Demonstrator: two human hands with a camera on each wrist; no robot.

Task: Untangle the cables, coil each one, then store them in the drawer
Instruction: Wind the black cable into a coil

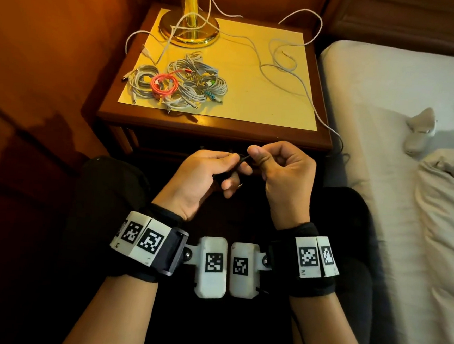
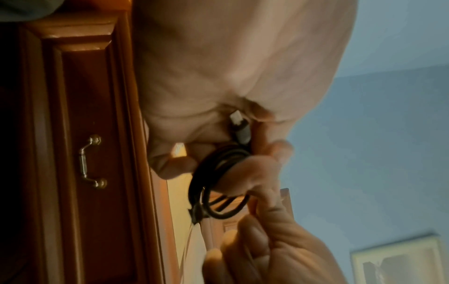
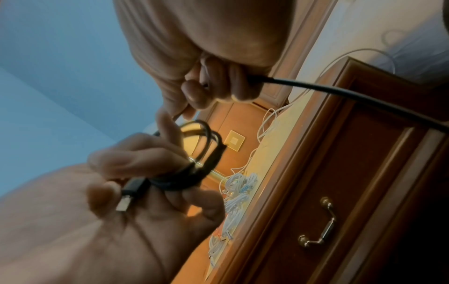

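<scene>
Over on the far left of the counter sits a heap of coiled cables, white ones with a pink coil among them, already wound but not yet put away. Behind and to the right of that heap, loose white cables trail past the brass lamp base and across the top, one running off the right edge toward the bed. Those, I judge, are yet to be coiled.

Nearer, in front of the closed drawer with its brass handle, the coiling step is under way on a black cable. The left hand has its fingers curled round a small bundle of black loops, the plug end lying against the palm. Just to the right, the right hand pinches the cable's free length between thumb and forefinger, with the rest passing through its curled fingers and running off to the right.

The next move, as I read it, calls for the right hand to bring another loop round onto the bundle while the left keeps the turns from springing apart, with slack fed evenly. The drawer has yet to be opened.
</scene>
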